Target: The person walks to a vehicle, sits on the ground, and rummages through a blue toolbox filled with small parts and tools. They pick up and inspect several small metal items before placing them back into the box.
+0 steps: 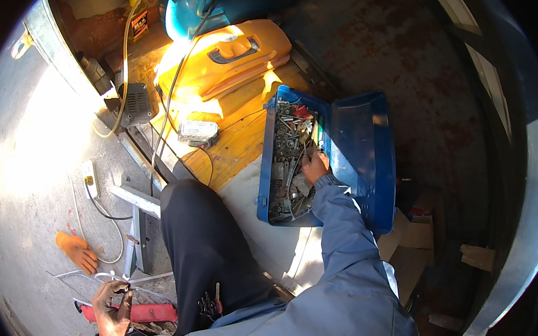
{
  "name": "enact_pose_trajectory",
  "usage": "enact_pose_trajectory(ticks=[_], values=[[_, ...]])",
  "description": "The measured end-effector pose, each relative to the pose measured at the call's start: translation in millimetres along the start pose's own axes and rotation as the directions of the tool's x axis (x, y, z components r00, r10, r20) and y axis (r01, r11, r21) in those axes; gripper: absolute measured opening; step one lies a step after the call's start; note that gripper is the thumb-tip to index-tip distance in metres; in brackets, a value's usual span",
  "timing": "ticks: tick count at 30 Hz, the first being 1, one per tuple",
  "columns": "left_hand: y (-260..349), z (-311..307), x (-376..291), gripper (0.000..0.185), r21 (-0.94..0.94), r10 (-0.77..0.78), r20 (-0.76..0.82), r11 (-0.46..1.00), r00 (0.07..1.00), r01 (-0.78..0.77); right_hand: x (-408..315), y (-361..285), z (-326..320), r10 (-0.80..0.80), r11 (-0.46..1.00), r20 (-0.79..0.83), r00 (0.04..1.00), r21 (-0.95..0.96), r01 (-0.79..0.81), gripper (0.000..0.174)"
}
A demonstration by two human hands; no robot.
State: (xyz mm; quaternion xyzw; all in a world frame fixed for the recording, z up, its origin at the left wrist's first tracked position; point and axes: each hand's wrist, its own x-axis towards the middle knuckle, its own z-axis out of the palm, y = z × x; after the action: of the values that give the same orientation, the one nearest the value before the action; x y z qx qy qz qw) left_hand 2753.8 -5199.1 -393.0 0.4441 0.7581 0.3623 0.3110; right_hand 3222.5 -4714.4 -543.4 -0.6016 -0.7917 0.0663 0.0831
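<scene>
My right hand (315, 166) reaches into a blue toolbox (266, 168) whose lid (363, 162) stands open to the right. Its fingers are among loose screws, nuts and other metal hardware (290, 141), and whether they grip a piece cannot be told. At the lower left, my left hand (113, 309) is raised with a small dark piece (125, 289) pinched between thumb and forefinger. Behind that hand lies a red cylindrical object (153, 312) on the floor.
An orange plastic casing (225, 58) and a small clear-lidded case (198, 132) rest on a wooden surface. Cables hang across the left side. An orange glove (77, 251), a power strip (89, 178) and a metal frame (139, 200) are on the floor. Cardboard (403, 256) lies right of the toolbox.
</scene>
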Motion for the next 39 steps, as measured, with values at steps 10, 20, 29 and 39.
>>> enact_pose_trajectory(ticks=[10,20,29,39], values=[[-8.9,1.9,-8.3,0.015,0.019,-0.042,-0.019,0.999,0.999,0.042,34.7,-73.7,-1.3,0.059,0.998,0.026,0.998,0.013,-0.059,0.044],[0.8,-1.1,-8.2,0.023,0.011,-0.113,0.021,0.994,0.993,0.113,74.0,-111.3,24.8,0.219,0.963,0.287,0.932,-0.219,-0.159,0.025],[25.8,-34.5,-15.4,0.027,-0.068,-0.056,0.110,0.996,0.992,0.064,28.3,-104.5,-3.8,0.101,0.991,0.067,0.993,0.083,-0.106,0.027],[35.6,-67.7,-8.0,0.024,-0.638,0.031,-0.046,0.769,0.998,-0.054,-57.6,-318.1,-105.3,-0.258,0.290,0.088,0.962,0.957,-0.010,0.021]])
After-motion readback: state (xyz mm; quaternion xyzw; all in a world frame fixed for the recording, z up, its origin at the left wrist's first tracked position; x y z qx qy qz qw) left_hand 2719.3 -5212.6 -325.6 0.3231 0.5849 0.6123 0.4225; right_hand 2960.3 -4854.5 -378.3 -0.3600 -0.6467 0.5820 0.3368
